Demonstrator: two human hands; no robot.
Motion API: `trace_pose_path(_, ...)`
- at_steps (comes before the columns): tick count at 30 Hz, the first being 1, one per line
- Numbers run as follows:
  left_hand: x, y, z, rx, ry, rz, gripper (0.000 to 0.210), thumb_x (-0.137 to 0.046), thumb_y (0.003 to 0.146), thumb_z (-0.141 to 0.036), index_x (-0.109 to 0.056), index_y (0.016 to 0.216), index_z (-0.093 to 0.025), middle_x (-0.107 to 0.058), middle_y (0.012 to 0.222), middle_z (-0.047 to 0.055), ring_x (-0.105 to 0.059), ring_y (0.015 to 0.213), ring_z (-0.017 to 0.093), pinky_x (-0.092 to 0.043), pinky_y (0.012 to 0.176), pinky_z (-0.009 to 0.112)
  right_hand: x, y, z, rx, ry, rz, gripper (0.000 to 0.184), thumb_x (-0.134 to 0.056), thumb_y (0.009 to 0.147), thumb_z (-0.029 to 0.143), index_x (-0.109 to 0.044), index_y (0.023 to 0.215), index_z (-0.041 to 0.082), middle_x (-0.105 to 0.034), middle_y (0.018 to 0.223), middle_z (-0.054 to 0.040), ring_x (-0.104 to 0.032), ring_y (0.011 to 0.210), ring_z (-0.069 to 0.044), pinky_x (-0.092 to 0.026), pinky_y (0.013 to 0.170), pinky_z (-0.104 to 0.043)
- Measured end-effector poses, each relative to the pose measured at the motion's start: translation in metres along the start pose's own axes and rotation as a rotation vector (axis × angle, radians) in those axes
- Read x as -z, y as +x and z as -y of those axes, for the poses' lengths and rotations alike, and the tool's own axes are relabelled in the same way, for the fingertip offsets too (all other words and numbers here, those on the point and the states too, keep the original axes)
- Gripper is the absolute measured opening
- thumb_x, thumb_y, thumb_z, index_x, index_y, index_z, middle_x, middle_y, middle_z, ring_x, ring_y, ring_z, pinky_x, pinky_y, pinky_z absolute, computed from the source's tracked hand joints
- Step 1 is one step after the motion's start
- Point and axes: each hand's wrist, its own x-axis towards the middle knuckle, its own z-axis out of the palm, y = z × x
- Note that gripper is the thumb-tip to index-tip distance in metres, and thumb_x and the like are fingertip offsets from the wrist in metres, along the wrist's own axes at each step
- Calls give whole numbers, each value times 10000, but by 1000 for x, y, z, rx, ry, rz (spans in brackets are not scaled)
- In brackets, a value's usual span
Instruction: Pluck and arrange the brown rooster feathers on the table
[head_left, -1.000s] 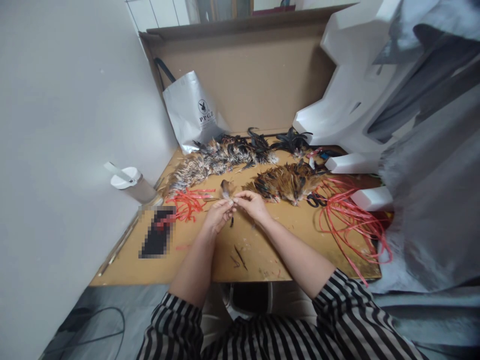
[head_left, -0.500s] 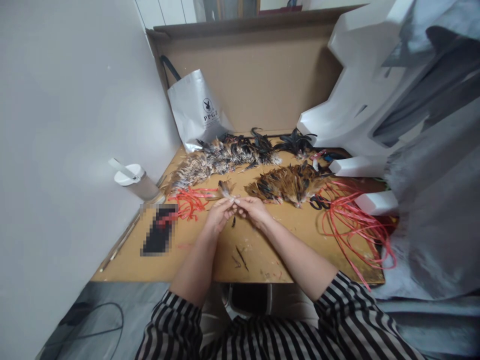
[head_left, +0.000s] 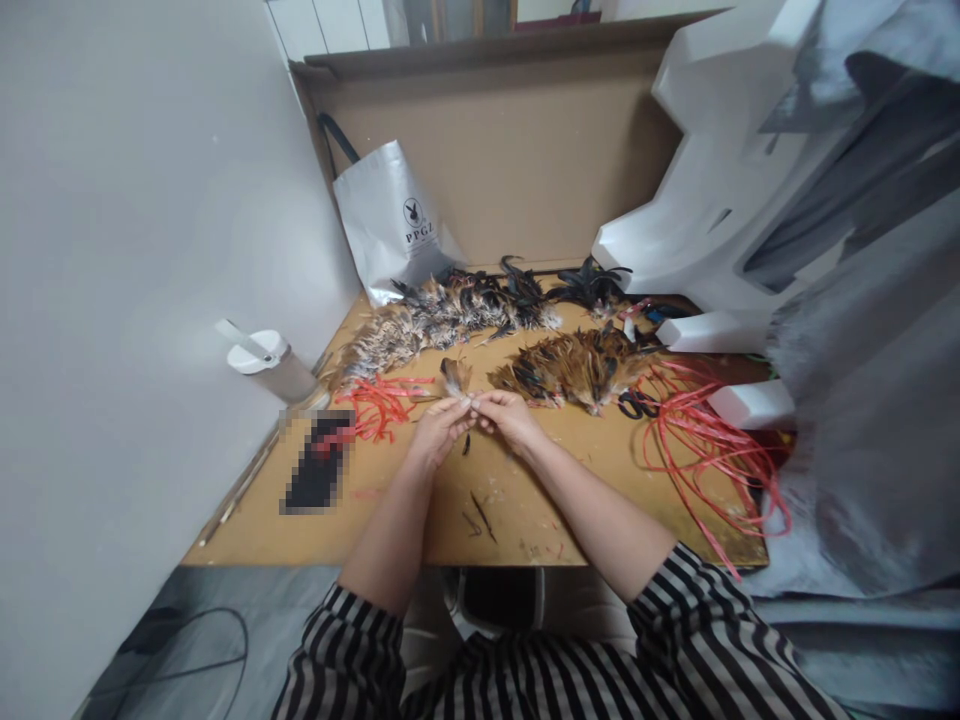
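Note:
A small bunch of brown and dark feathers [head_left: 454, 376] stands up from between my fingertips, above the table. My left hand [head_left: 442, 430] is closed, pinching the pale quill end of the bunch. Against it, my right hand [head_left: 508, 420] pinches at the same spot with thumb and finger, and the two hands' tips touch. The fingers hide the quill ends. Just beyond my right hand lies a pile of brown feathers [head_left: 574, 368]. Shredded red plastic strips [head_left: 379, 405] lie to the left of my hands.
Behind lie a long row of grey-brown feathers [head_left: 442, 318] and black feathers [head_left: 585, 283]. Black-handled scissors [head_left: 638, 404] and loose red cord [head_left: 697, 430] are at right, beside white foam [head_left: 720, 235]. A lidded cup [head_left: 274, 365], silver bag [head_left: 386, 215] and blurred dark rectangle [head_left: 319, 470] stand left.
The feather bunch has turned a little more upright and to the right in my fingers. Both hands keep their pinch, almost in place. The camera view has shifted slightly.

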Motion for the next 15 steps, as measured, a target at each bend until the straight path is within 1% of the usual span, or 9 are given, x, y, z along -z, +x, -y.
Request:
trace_pose_path(4, 0, 0, 0, 4, 14, 10, 228, -688, 647, -225, -660, 839, -106, -645, 754, 52, -585, 674, 89, -467, 698, 220, 1, -1, 1, 4, -24, -5, 240, -699, 551, 351, -603, 589, 135, -572, 504, 17, -425, 399, -36, -296, 381, -161)
trace_pose_path(8, -2, -1, -1, -12, 3, -11, 225, -697, 630, -220, -662, 824, -111, -654, 849, 75, -578, 684, 87, -459, 694, 224, 3, 0, -2, -14, -50, 28, 266, -696, 563, 380, -633, 651, 137, -607, 562, -1, -440, 414, -40, -300, 379, -161)
trace_pose_path(10, -4, -1, -2, -32, -1, -39, 209, -706, 614, -225, -663, 785, -113, -655, 856, 75, -568, 663, 84, -455, 659, 219, 4, 0, -3, -54, -76, 67, 296, -688, 575, 407, -644, 684, 135, -624, 590, -15, -433, 409, -40, -291, 370, -164)
trace_pose_path(12, -6, -1, -3, -47, 27, -63, 206, -710, 606, -243, -663, 758, -113, -656, 817, 68, -541, 599, 70, -440, 589, 204, 4, 0, -3, -91, -92, 127, 314, -676, 590, 427, -645, 682, 128, -631, 605, -27, -419, 401, -38, -272, 361, -165)
trace_pose_path(15, -7, 0, -3, -53, 90, -81, 224, -709, 604, -266, -666, 761, -112, -655, 766, 57, -499, 528, 52, -404, 511, 180, 2, -3, 0, -92, -104, 176, 300, -662, 601, 422, -634, 649, 127, -625, 602, -24, -406, 399, -37, -259, 363, -168)
